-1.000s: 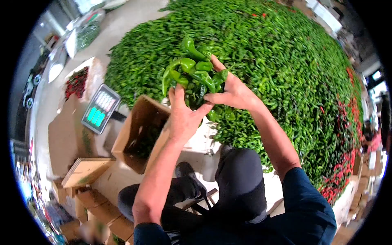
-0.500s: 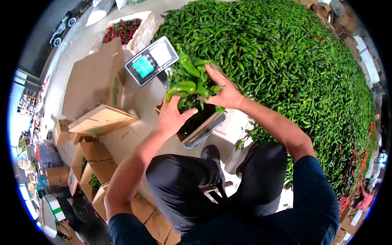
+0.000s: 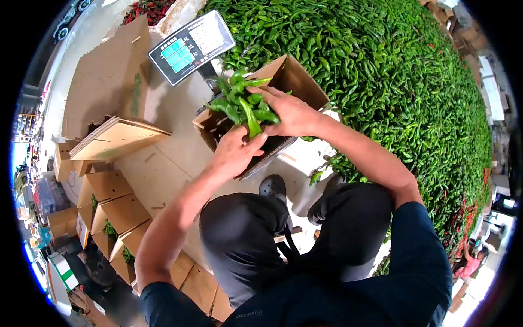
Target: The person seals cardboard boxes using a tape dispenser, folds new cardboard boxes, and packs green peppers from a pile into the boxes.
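Note:
A bunch of long green peppers (image 3: 239,101) is held between both my hands over an open cardboard box (image 3: 305,82). My left hand (image 3: 234,152) cups the near side of the bunch, its fingers partly hidden behind the peppers. From the right, my right hand (image 3: 291,114) closes on the bunch with its fingers over the top. Most of the box's inside is hidden by the hands and peppers. Just beyond the box stands the lit display of a weighing scale (image 3: 192,48).
A huge heap of green peppers (image 3: 403,109) spreads over the right side. Large cardboard boxes (image 3: 103,82) stand at left, with open cartons (image 3: 117,201) holding some greens below. Red peppers (image 3: 147,11) sit in a white container at the back. A person in pink (image 3: 469,264) is far right.
My view has shifted, so the scale display appears higher and further left. The bunch and my hands have moved slightly, and more of the open box now shows behind them.

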`<state>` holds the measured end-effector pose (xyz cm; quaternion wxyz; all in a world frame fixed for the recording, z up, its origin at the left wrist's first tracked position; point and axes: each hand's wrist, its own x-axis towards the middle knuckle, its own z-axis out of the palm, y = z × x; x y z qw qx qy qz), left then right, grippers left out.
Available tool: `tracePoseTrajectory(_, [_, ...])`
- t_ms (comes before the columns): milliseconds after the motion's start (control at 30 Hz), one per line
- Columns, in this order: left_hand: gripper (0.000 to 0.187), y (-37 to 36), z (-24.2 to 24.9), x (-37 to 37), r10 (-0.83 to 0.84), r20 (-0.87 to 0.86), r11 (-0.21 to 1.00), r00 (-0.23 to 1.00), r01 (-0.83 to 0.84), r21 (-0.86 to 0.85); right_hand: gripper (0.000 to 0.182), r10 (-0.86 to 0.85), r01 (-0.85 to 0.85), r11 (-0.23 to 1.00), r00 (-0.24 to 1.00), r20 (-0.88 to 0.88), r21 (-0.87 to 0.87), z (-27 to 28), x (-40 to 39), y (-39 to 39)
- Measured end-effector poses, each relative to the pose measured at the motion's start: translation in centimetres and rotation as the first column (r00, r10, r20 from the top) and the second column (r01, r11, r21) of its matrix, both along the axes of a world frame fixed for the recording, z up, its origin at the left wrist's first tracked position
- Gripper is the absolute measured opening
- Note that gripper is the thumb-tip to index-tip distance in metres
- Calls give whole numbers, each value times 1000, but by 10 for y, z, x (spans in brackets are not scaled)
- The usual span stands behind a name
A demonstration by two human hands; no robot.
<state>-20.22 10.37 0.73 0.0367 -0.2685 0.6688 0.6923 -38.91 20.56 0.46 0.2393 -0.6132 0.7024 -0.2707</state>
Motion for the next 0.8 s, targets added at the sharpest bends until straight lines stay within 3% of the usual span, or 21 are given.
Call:
tracePoseTrajectory(33, [44,2,-6,2,-2,25,1000,1000,1,19,97,-2,2,1000,999,-54,7,1,3,1])
tracePoseTrajectory(100, [39,-5,-14,2,-118,94,964,989,137,-230,90,21,-23,1000,995,-99,-13,4,4,5])
tracePoseTrajectory(133, [37,-7,-13,1,-170,136,914,976,208,-348,82,113,-109,993,985,-131,37,3,0,5])
tracePoseTrajectory(233, [30,-13,13,4,-231,312,869,921,340,-360,53,347,-321,933,921,-178,161,-4,-19,-3])
tracePoseTrajectory(333, [28,-17,24,6,-289,408,787,866,457,-414,50,432,-343,854,886,-166,391,-6,-30,-23])
tracePoseTrajectory(367, [29,-17,30,9,-294,398,782,869,458,-423,48,413,-303,871,878,-242,386,-5,-33,-25])
tracePoseTrajectory(433, [29,-18,49,13,-263,382,777,886,429,-461,50,234,-228,972,926,-297,56,1,-33,-26])
tracePoseTrajectory(467, [28,-22,47,16,-211,316,846,925,335,-415,50,138,-168,981,954,-266,-93,5,-34,-27])
tracePoseTrajectory(500, [29,-30,43,22,-151,252,903,956,237,-358,52,117,-196,959,932,-342,-205,15,-36,-22])
tracePoseTrajectory(533, [29,-35,42,25,-83,191,947,978,138,-291,46,56,-86,994,921,-385,-60,31,-35,-15])
tracePoseTrajectory(600, [30,-40,50,23,30,72,976,997,-14,-217,38,4,-5,1000,994,-108,-7,30,-53,-14])
tracePoseTrajectory(667, [32,-42,66,12,88,8,973,996,-84,-217,32,-90,99,987,993,74,-128,44,-61,-2])
tracePoseTrajectory(733, [34,-33,86,-6,89,-1,952,996,-85,-295,40,-184,260,964,813,552,-62,67,-56,11])
tracePoseTrajectory(767, [29,-24,102,-21,67,79,926,995,-33,-377,55,-162,262,963,751,639,-64,73,-55,16])
tracePoseTrajectory(800, [29,-15,101,-33,-17,3,826,1000,16,-564,63,-150,284,954,732,664,-98,86,-47,23])
